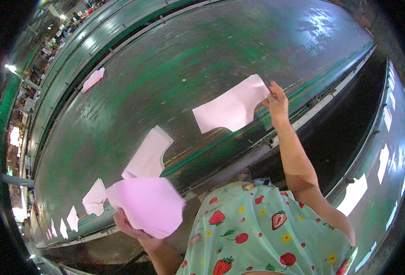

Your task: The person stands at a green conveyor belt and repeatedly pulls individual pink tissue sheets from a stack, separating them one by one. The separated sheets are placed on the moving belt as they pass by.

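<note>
My left hand (131, 228) grips a stack of pale pink cut fabric panels (147, 205) from below, held up in front of the table's near edge. At the right edge of another pale pink fabric panel (234, 106), my right hand (278, 101) has its fingers closed on the corner. That panel lies on the long green table (175, 78), its curved cut-out facing me. Partly behind the stack rests one more pale panel (148, 153) on the table, its lower end hidden.
Several similar panels (95, 199) lie in a row along the near edge toward the left. A small pink bundle (93, 80) sits at the far edge. To the right, past a dark aisle (330, 133), another table holds white pieces (352, 195). A metal rail (298, 123) borders the green table.
</note>
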Tool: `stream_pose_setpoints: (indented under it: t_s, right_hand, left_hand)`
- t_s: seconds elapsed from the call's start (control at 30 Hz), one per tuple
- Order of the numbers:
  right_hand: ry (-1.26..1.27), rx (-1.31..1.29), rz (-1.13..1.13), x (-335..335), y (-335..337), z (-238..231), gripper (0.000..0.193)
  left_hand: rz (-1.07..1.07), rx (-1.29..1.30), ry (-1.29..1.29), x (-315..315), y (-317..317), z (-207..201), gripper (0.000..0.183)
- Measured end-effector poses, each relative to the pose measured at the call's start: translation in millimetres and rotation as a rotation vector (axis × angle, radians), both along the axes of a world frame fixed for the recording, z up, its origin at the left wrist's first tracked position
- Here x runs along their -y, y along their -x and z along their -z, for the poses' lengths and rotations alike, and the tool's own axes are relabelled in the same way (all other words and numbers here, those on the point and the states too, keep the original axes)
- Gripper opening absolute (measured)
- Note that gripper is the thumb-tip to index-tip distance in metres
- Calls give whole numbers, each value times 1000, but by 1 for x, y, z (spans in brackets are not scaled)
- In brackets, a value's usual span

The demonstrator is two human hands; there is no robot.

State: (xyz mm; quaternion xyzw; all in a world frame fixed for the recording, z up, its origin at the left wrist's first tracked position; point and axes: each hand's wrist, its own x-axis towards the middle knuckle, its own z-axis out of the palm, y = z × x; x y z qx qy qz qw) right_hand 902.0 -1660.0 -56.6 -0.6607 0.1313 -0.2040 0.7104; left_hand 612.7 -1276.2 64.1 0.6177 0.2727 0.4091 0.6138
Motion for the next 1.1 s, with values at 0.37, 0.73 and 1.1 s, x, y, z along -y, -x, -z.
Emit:
stream_pose_setpoints:
  t_s: [0.37, 0.73, 1.1]
  right_hand:
    - [-84, 31, -228, 96, 22, 21, 33]
    - [412, 342, -817, -26, 110, -63, 30]
    - [851, 315, -628, -56, 103, -78, 14]
  left_hand:
    - [442, 12, 564, 80, -47, -6, 38]
    - [862, -100, 561, 154, -127, 48, 24]
    - [942, -210, 570, 151, -145, 66, 23]
